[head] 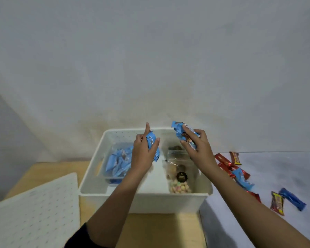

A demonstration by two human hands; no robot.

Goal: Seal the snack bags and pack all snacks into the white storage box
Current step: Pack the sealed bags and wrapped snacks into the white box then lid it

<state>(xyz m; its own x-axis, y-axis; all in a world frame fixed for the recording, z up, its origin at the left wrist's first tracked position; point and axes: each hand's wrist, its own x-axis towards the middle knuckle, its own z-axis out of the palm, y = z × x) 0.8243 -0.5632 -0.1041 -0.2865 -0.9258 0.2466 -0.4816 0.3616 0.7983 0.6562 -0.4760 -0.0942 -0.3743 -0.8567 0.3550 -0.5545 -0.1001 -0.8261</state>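
The white storage box (143, 200) stands open on a wooden surface in front of me. Over its middle, my left hand (143, 154) grips a light blue snack packet (151, 140), index finger pointing up. My right hand (198, 149) holds a bunch of blue snack packets (183, 132) above the box's right half. Inside the box, a clear tub on the left holds several blue packets (117, 162). On the right lie clear bags of snacks (180, 178), one with a round black label.
The box's white dotted lid (34, 212) lies at the lower left. To the right, on a white cloth-covered surface (276, 169), loose snacks are scattered: red bars (225, 162), a blue packet (243, 179), a dark blue bar (293, 199) and a yellow-red bar (276, 203). A pale wall rises behind.
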